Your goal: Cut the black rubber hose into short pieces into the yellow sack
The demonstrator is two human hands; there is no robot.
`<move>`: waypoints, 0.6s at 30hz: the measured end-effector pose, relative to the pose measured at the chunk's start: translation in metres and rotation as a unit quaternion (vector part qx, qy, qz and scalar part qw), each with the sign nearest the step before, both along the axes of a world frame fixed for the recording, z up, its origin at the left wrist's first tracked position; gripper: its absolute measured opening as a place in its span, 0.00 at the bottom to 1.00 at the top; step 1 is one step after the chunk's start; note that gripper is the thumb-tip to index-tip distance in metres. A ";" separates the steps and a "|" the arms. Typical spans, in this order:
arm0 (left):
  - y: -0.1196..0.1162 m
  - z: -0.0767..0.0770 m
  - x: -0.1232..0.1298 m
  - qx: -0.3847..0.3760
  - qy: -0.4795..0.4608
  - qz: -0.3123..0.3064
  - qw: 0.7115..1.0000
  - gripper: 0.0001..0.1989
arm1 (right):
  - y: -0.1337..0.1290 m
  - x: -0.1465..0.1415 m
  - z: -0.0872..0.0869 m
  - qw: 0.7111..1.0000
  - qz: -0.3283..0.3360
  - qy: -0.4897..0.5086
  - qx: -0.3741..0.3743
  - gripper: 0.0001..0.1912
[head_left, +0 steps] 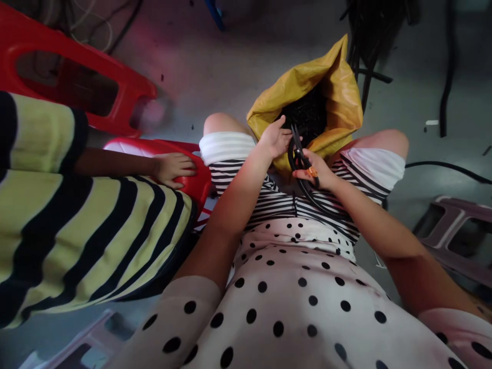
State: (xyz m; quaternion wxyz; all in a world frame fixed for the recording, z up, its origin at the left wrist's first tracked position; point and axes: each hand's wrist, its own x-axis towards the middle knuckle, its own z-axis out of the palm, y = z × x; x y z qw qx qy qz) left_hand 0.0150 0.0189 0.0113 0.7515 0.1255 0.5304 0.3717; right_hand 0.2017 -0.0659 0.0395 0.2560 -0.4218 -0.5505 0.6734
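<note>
My right hand is closed around a pair of dark scissors, whose blades point up and away from me. Something orange shows at the fingers of that hand. Just left of the blades is my left hand, its fingers extended and its thumb raised; I see nothing gripped in it. A black corrugated tube curves past both hands and down over my lap. Between my knees a yellow woven sack stands with its mouth wide, holding many short black pieces.
On my left a person in a striped shirt rests a hand on a red stool. Another red stool is farther off. Black tubes lie heaped beyond the sack. A grey stool stands at my right.
</note>
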 end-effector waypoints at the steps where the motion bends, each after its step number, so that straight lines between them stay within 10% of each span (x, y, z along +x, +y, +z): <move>1: -0.002 0.009 0.000 -0.004 -0.018 -0.005 1.000 0.26 | -0.001 0.000 0.000 1.000 0.010 0.001 0.000 0.33; 8: -0.006 0.071 -0.014 0.094 -0.034 0.046 0.994 0.13 | -0.004 -0.001 0.021 1.000 -0.016 -0.019 -0.003 0.34; 18: -0.036 0.054 -0.001 0.217 0.135 0.036 0.966 0.24 | -0.011 -0.008 0.033 0.994 -0.086 -0.057 -0.041 0.30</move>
